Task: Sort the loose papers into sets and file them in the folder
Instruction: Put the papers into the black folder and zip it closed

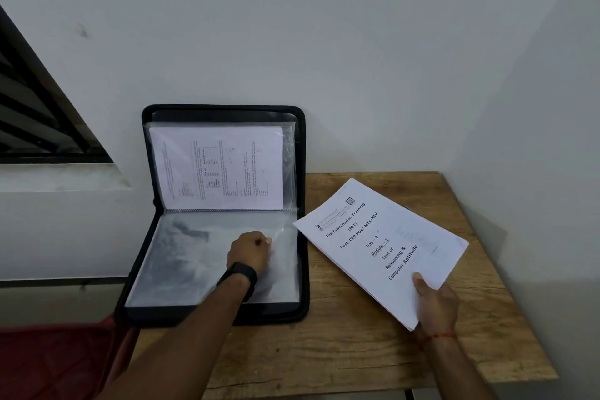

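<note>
- The wooden desk (357, 351) fills the 5 o'clock part of the view and butts against a white wall (324, 26).
- The black zip folder (304, 146) stands open at the desk's 9 o'clock end. Its far half leans upright on the wall and its near half lies flat.
- One printed set of papers (220, 169) already sits inside a clear pocket in the upright half, at 12 o'clock of the fold. I judge that set filed.
- A second set, the stapled or stacked booklet (383, 237) titled "Pre Examination Training", is at 3 o'clock of the folder. It is lifted off the desk and tilted, and not yet filed.
- The clear sleeve (181, 263) on the flat half looks empty. It is probably the pocket meant for the booklet.
- The hands are well apart, each clamped on something.
- The right hand (436, 302) grips the booklet at its 5 o'clock corner, thumb on top.
- The left hand (251, 252) has its fingers curled at the sleeve's 3 o'clock side. It seems to pinch the plastic edge as if to open the pocket.
- Judged from this, sorting looks done for these two sets, with one filed and one in hand.
- What is left is to open the sleeve and slide the booklet in. Whether more papers wait out of view cannot be told.
</note>
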